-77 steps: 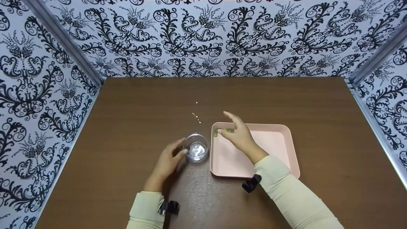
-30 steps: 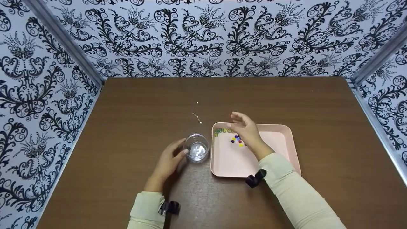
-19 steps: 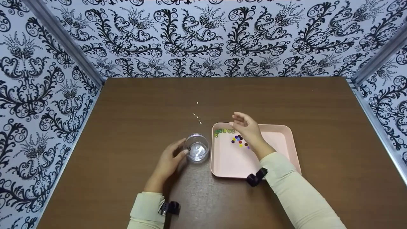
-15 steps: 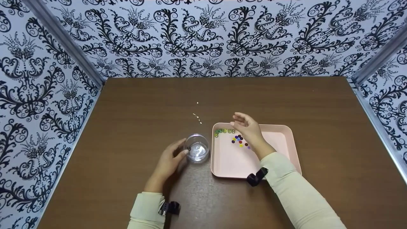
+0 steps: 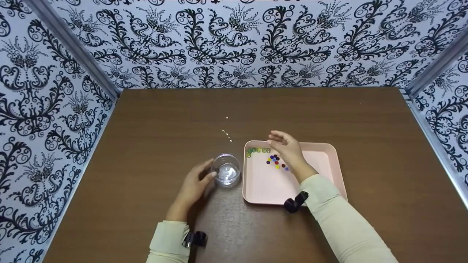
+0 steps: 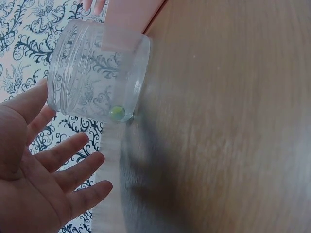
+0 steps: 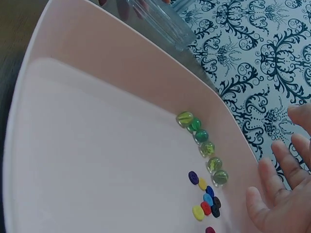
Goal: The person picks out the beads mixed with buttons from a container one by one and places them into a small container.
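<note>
My left hand (image 5: 192, 184) holds a clear plastic jar (image 5: 226, 177) at its left side, thumb and index finger at the rim, other fingers spread. One yellow-green marble (image 6: 117, 113) shows low in the jar in the left wrist view. Just right of the jar lies a pink tray (image 5: 256, 188). Over its far side hovers my right hand (image 5: 289, 152), fingers relaxed and apart, nothing in them. Several green and yellow glass marbles (image 7: 201, 136) line the tray's far left corner. Nearby lie several small coloured buttons (image 7: 207, 200), in purple, yellow, blue, red and black.
Behind the jar, a few tiny pale bits (image 5: 227, 134) are scattered on the brown wooden table (image 5: 164, 120). Patterned black-and-white walls (image 5: 234, 44) enclose the table at the back and sides.
My right hand has drawn back to the right from the marbles in the tray's corner, and the coloured buttons have come into view. The left hand and jar have stayed put.
</note>
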`<state>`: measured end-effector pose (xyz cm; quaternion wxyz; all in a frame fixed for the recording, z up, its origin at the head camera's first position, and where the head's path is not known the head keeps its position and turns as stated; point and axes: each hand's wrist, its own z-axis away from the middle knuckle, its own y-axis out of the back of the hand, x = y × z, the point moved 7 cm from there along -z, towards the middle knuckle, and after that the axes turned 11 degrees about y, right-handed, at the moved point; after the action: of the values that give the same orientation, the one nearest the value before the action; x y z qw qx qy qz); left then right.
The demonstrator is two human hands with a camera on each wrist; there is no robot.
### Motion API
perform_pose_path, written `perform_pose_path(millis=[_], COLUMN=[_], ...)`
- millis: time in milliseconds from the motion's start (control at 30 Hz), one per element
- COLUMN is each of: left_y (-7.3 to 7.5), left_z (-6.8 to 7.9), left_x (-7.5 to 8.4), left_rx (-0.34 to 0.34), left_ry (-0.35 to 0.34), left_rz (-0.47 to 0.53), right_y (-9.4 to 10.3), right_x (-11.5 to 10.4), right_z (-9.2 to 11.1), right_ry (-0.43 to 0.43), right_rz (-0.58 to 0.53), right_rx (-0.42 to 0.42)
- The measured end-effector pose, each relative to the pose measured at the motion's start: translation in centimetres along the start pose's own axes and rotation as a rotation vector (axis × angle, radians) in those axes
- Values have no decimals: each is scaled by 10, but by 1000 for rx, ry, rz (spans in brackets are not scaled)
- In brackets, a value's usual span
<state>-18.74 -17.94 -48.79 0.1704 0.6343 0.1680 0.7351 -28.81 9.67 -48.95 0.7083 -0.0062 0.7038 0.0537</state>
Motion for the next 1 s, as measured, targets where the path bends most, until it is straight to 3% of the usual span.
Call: perform_pose_path(millis=[433, 1000], left_y=[0, 1], left_z=[0, 0], left_x=[-1, 1], left_rx=[3, 11], left_ry=[-7, -20], left_rz=[-3, -34], right_y=[2, 6], right_x=[6, 16], right_z=[2, 3], right_ry=[-12, -25], right_rz=[-4, 129], right_rx=[5, -11])
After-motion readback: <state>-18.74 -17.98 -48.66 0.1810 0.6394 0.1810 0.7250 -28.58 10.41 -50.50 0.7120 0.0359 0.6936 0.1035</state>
